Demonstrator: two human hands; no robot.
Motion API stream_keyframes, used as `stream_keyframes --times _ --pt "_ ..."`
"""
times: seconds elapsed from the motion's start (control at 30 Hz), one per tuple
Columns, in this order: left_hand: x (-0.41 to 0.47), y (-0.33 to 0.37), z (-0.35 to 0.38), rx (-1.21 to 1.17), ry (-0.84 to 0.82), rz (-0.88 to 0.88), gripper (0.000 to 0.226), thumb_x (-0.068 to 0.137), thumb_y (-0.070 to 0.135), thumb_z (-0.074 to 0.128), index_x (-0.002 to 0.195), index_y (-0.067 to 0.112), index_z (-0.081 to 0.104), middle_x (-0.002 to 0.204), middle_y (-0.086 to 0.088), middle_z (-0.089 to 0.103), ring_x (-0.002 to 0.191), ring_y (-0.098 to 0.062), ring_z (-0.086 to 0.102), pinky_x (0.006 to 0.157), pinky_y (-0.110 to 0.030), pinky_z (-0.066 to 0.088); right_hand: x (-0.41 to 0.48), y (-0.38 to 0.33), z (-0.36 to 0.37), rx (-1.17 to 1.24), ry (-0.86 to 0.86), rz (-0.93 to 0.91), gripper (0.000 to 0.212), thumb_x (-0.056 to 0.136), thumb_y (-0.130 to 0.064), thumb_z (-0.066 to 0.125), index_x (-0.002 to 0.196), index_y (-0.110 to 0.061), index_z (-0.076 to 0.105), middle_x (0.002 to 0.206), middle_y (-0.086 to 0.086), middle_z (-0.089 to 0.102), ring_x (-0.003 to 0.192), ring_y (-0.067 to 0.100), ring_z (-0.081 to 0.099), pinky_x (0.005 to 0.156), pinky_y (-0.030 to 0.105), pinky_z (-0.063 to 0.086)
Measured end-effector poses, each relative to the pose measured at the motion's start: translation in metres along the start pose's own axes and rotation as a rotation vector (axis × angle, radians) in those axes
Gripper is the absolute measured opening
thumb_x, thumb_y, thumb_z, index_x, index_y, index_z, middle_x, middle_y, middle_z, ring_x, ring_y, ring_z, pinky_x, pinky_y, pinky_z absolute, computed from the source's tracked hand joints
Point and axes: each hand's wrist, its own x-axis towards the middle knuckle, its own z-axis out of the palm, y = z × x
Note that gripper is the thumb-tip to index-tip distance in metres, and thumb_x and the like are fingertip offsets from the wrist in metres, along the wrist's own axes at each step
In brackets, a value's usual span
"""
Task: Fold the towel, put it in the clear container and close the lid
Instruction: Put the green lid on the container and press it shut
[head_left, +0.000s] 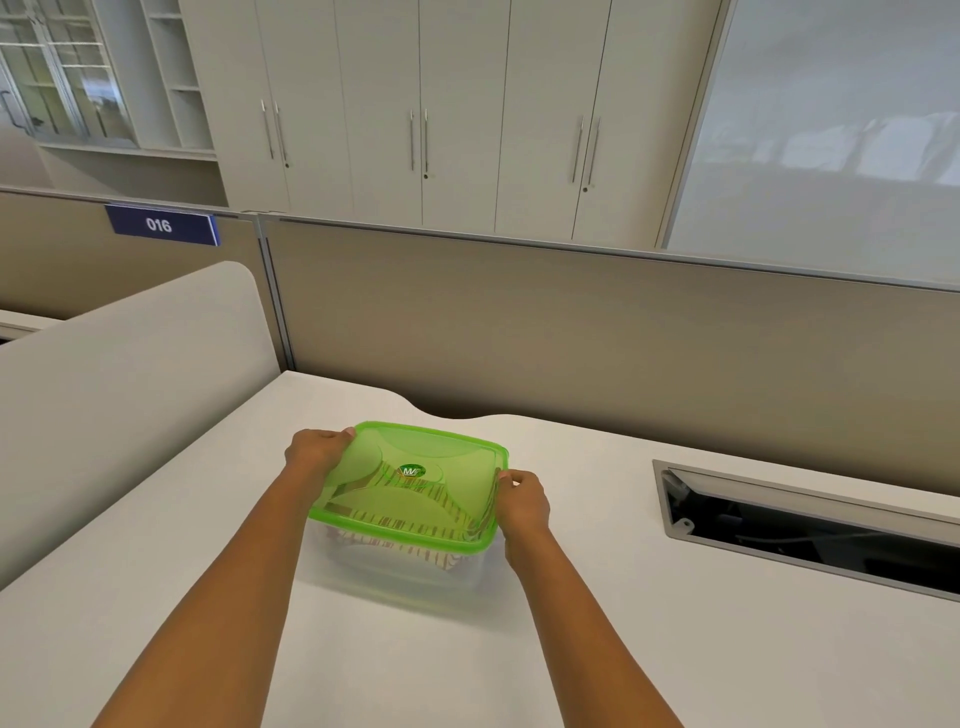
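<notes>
A clear container (395, 574) stands on the white desk in front of me. A translucent green lid (415, 483) lies over its top. The striped towel (410, 525) shows through the lid and the wall, folded inside. My left hand (317, 451) grips the lid's far left corner, fingers curled over the rim. My right hand (522, 501) holds the lid's right edge. Whether the lid is pressed fully down I cannot tell.
The white desk (597, 623) is bounded by a beige partition (571, 332) at the back and a rounded divider (119, 405) on the left. A long open cable slot (810, 530) is cut into the desk at the right. Cabinets stand beyond the partition.
</notes>
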Motion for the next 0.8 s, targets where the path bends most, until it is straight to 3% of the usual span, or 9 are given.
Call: stream_keyframes --times 0.17,0.3,0.37,0.43,0.6,0.8 --pt "-0.001 0.003 0.002 0.040 0.005 0.015 0.044 0.087 0.033 0.061 0.119 0.002 0.063 0.131 -0.020 0.057 0.122 -0.039 0.049 0.105 -0.042 0.040 -0.002 -0.002 0.001 0.019 0.000 0.032 0.032 0.098 -0.022 0.039 0.124 -0.006 0.050 0.130 0.017 0.050 0.107 0.029 0.051 0.082 0.030 0.041" --pt "-0.010 -0.002 0.000 0.104 0.013 0.152 0.041 0.091 0.033 0.054 0.114 0.001 0.065 0.126 -0.019 0.061 0.120 -0.038 0.050 0.099 -0.038 0.040 -0.008 -0.002 0.002 0.008 0.022 0.029 0.033 0.098 -0.024 0.039 0.125 -0.008 0.051 0.131 0.017 0.050 0.113 0.032 0.052 0.089 0.035 0.044" --pt "-0.014 -0.004 -0.001 0.156 0.009 0.222 0.035 0.094 0.030 0.049 0.090 0.003 0.070 0.106 -0.023 0.064 0.103 -0.036 0.054 0.087 -0.035 0.041 -0.012 -0.003 0.003 -0.008 0.034 0.020 0.034 0.099 -0.025 0.037 0.125 -0.008 0.050 0.131 0.017 0.048 0.113 0.034 0.052 0.093 0.039 0.044" --pt "-0.016 -0.005 -0.002 0.249 0.013 0.268 0.036 0.096 0.027 0.043 0.071 0.008 0.059 0.085 -0.019 0.058 0.084 -0.029 0.047 0.075 -0.033 0.036 -0.014 -0.004 0.005 -0.025 0.046 0.003 0.036 0.099 -0.025 0.035 0.127 -0.007 0.049 0.132 0.018 0.045 0.113 0.036 0.051 0.096 0.043 0.045" --pt "-0.027 -0.020 -0.003 0.323 0.144 0.301 0.043 0.098 0.022 0.036 0.089 -0.008 0.065 0.092 -0.027 0.064 0.082 -0.035 0.050 0.069 -0.033 0.035 -0.022 -0.003 0.009 -0.114 0.122 -0.047 0.037 0.101 -0.026 0.031 0.127 -0.007 0.048 0.130 0.018 0.042 0.112 0.039 0.052 0.093 0.041 0.041" --pt "-0.029 -0.029 0.002 0.303 0.224 0.264 0.048 0.097 0.029 0.033 0.094 -0.007 0.065 0.099 -0.029 0.062 0.092 -0.043 0.056 0.068 -0.037 0.038 -0.032 0.002 0.009 -0.234 0.195 -0.119 0.040 0.101 -0.033 0.029 0.127 -0.009 0.047 0.126 0.015 0.048 0.111 0.040 0.053 0.089 0.040 0.042"
